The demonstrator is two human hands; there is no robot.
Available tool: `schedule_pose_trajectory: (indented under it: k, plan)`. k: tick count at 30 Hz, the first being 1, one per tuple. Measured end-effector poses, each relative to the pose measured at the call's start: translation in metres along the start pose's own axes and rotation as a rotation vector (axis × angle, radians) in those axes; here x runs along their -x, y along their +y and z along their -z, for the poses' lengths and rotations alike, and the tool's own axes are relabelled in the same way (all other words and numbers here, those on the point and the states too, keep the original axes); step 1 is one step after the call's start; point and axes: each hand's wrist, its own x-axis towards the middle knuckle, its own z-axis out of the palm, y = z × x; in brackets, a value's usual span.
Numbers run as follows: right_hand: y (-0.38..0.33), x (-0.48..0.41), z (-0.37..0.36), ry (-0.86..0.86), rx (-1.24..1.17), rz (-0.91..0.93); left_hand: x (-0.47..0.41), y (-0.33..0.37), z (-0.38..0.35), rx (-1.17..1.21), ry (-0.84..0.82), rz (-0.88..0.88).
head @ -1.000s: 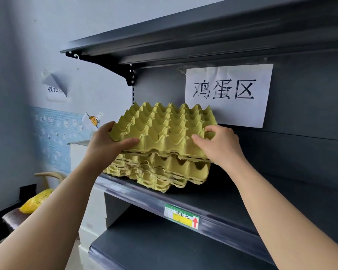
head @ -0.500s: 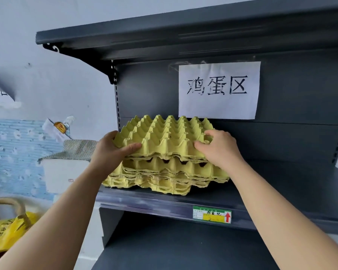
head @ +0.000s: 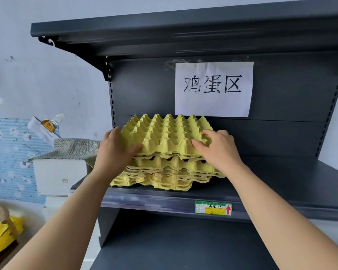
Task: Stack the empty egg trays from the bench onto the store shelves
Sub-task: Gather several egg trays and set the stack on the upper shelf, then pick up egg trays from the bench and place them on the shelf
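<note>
A yellow egg tray (head: pixel 165 135) lies on top of a stack of yellow egg trays (head: pixel 164 176) on the dark grey shelf (head: pixel 281 184). My left hand (head: pixel 116 151) grips the top tray's left edge, thumb on the cups. Its right front corner is held by my right hand (head: pixel 218 149), fingers curled over the rim. The top tray sits slightly tilted, with a gap above the tray below it. The stack stands at the left part of the shelf.
A white paper sign (head: pixel 214 88) hangs on the shelf's back panel. An upper shelf (head: pixel 183 28) overhangs. A price label (head: pixel 213 208) marks the shelf edge. A white box with cloth (head: pixel 61 166) stands left; a yellow bag (head: pixel 2 234) lies lower left. A lower shelf (head: pixel 174 246) lies below.
Both hands have lowered the top tray onto the stack and squared it. The camera has swung to face the shelf more directly.
</note>
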Motion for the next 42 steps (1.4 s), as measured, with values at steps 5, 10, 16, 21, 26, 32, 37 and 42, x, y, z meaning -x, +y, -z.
schedule_pose_trajectory:
  k: [5,10,16,21,26,32,37,42]
  plan:
    - [0.010,0.025,0.029,0.057,0.064,0.075,0.026,0.038,-0.012,-0.123,0.053,-0.300]
    - [0.025,0.061,0.057,0.077,0.099,0.102,0.058,0.068,-0.035,-0.101,0.052,-0.509]
    - [0.104,0.131,0.096,0.078,0.209,-0.062,0.120,0.127,-0.106,0.007,-0.170,-0.655]
    - [0.189,0.188,0.135,0.109,0.292,-0.179,0.184,0.187,-0.174,0.093,-0.333,-0.737]
    - [0.284,0.245,0.190,0.103,0.376,-0.275,0.264,0.258,-0.243,0.161,-0.445,-0.785]
    - [0.400,0.303,0.252,0.071,0.428,-0.378,0.352,0.341,-0.336,0.166,-0.588,-0.839]
    - [0.495,0.337,0.282,-0.007,0.465,-0.535,0.407,0.386,-0.413,0.149,-0.733,-0.796]
    - [0.589,0.352,0.293,-0.033,0.455,-0.637,0.439,0.422,-0.496,0.128,-0.834,-0.754]
